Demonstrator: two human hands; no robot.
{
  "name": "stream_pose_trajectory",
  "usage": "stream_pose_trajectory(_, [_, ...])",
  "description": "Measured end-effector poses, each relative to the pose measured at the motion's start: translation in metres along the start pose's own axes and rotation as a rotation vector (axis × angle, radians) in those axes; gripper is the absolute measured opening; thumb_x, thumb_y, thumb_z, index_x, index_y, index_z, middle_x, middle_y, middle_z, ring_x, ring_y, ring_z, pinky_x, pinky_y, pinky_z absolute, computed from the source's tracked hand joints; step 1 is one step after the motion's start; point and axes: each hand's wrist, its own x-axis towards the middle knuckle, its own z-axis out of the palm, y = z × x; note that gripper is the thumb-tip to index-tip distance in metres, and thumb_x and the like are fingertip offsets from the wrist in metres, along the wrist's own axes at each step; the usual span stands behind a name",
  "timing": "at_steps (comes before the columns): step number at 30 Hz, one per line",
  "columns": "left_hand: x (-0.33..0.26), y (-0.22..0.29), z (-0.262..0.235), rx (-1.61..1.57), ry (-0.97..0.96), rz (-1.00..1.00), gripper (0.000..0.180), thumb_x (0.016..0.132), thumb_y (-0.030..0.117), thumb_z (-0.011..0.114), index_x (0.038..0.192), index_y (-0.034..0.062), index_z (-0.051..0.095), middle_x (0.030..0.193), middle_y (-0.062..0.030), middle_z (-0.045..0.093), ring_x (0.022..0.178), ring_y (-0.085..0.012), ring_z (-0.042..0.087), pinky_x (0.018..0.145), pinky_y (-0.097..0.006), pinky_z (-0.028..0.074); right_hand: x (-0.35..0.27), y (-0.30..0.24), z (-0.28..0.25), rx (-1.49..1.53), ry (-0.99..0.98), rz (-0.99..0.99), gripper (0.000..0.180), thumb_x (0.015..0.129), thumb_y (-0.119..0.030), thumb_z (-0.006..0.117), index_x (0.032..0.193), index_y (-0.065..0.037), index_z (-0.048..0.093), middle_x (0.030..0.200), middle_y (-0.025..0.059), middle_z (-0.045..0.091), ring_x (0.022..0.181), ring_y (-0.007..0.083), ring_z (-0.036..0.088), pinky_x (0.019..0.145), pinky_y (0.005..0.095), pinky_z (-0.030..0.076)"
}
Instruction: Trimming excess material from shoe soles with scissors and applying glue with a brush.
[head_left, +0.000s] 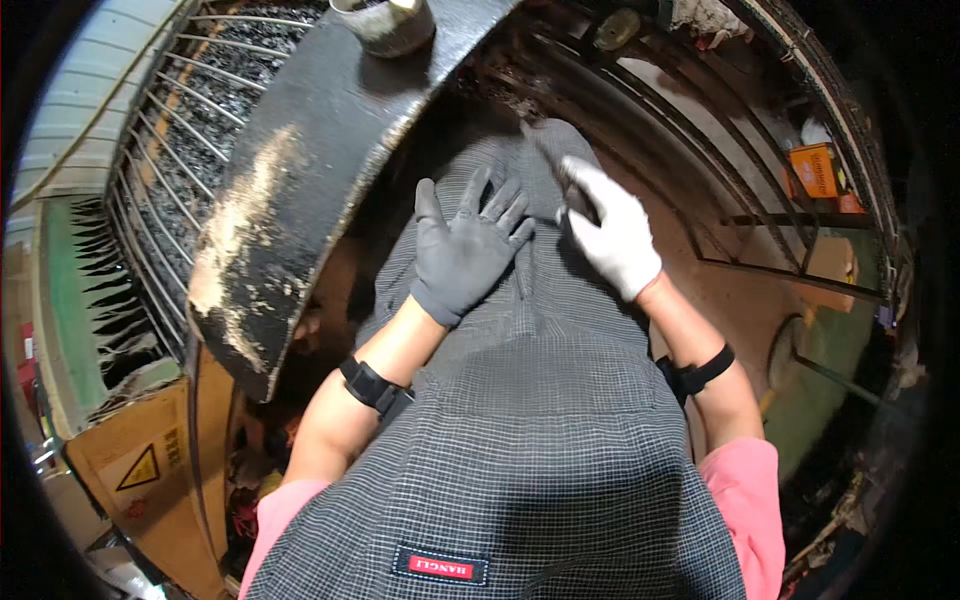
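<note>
The grey glove (455, 262) on the left hand (468, 245) and the white glove (618, 240) on the right hand (610, 225) look like dull cloth. The apron (540, 385) is woven, checked cloth. The black surface (340, 150) looks smooth and a bit shiny, with rough, pale dust (245, 215) along its left edge, where a dull, rough cup (390, 35) sits.

It looks like a workshop: a scuffed dark bench (345, 170) with pale powder (245, 225) along its left edge, a barred metal frame (205, 98), a yellow warning triangle (140, 468).
</note>
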Motion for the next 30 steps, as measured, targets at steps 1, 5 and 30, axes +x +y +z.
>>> stream_pose_trajectory(1, [0.004,-0.001,-0.003,-0.027,0.1,-0.019,0.091,0.09,0.077,0.054,0.153,0.0134,0.038,0.154,-0.0215,0.042,0.143,-0.0382,0.039,0.124,-0.057,0.024,-0.018,0.0,0.0,-0.021,-0.001,-0.054,0.05,0.088,-0.023,0.071,0.136,-0.01,0.063,0.123,0.0182,0.069,0.107,0.0348,0.07,0.096,0.0395,0.055])
stream_pose_trajectory(5, [0.009,-0.003,0.002,-0.039,-0.014,-0.005,0.088,0.091,0.076,0.055,0.149,0.0116,0.038,0.152,-0.024,0.042,0.14,-0.0396,0.041,0.123,-0.057,0.026,-0.054,-0.007,-0.006,-0.116,0.058,0.037,0.055,0.08,-0.021,0.077,0.134,-0.015,0.066,0.09,0.0089,0.066,0.081,0.027,0.068,0.074,0.0383,0.056])
stream_pose_trajectory(30, [0.012,0.005,-0.013,-0.139,0.031,0.122,0.078,0.087,0.072,0.064,0.133,0.0087,0.053,0.148,-0.026,0.049,0.139,-0.041,0.044,0.121,-0.057,0.029,-0.056,-0.031,-0.017,-0.348,-0.231,-0.057,0.057,0.08,-0.024,0.077,0.135,-0.016,0.065,0.085,0.0074,0.06,0.075,0.0262,0.062,0.068,0.039,0.053])
